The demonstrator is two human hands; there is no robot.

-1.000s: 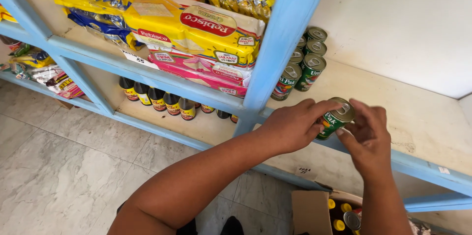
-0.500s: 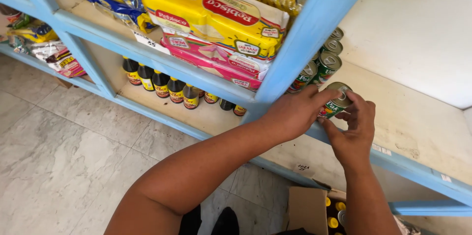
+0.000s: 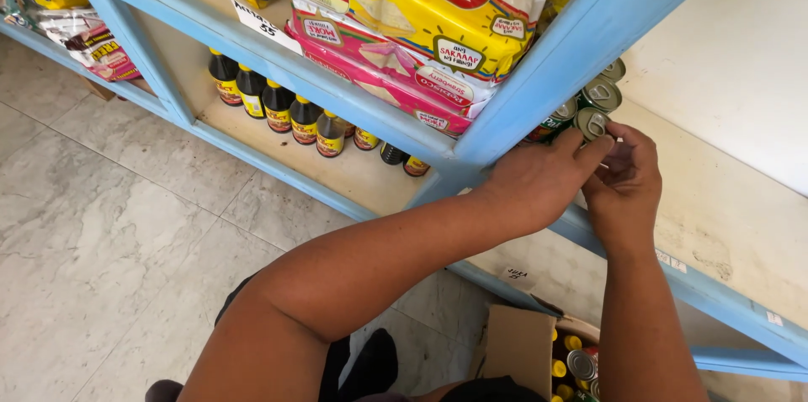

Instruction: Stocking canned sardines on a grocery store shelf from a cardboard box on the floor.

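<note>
Both my hands meet at a small green can (image 3: 592,122) with a silver pull-tab lid, standing on the pale shelf board (image 3: 724,217). My left hand (image 3: 539,181) wraps its near side, fingers stretched along it. My right hand (image 3: 628,180) pinches it from the right. The can stands right next to other green cans (image 3: 603,95) lined up behind the blue upright post (image 3: 581,57). The can's lower part is hidden by my fingers.
Yellow and pink biscuit packs (image 3: 404,23) fill the shelf above left. Dark sauce bottles (image 3: 278,107) stand in a row on the lower shelf. An open cardboard box (image 3: 518,347) with more cans sits on the tiled floor (image 3: 101,242) by my legs.
My hands have carried the green can from the shelf's front edge back and up against the row of cans. The view has moved closer to the shelf.
</note>
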